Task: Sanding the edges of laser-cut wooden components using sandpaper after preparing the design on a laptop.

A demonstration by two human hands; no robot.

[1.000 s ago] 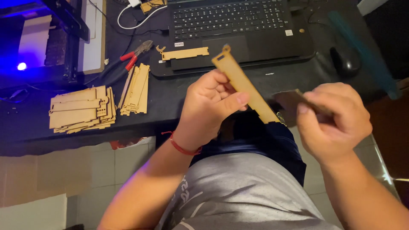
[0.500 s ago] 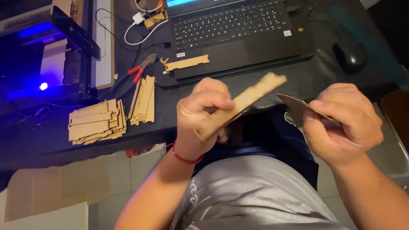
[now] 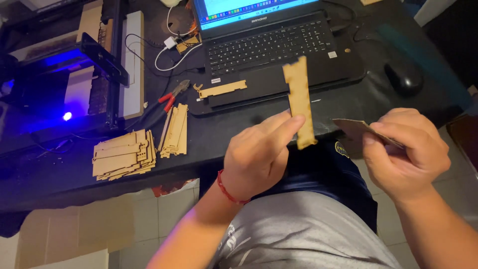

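Pinching an upright wooden strip [image 3: 300, 102], left hand [image 3: 256, 157] faces right hand [image 3: 406, 152] gripping sandpaper [image 3: 356, 128]

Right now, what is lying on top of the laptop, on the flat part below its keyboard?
A long thin wooden cut-out piece lies at the left front edge of the laptop. The wooden strip held up in the left hand hides part of the surface behind it.

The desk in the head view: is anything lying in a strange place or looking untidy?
One thin wooden cut-out piece lies on the laptop, across its front edge beside the touchpad, while the other pieces sit in two loose stacks on the desk. Red-handled pliers lie beside them. Nothing looks spilled or broken.
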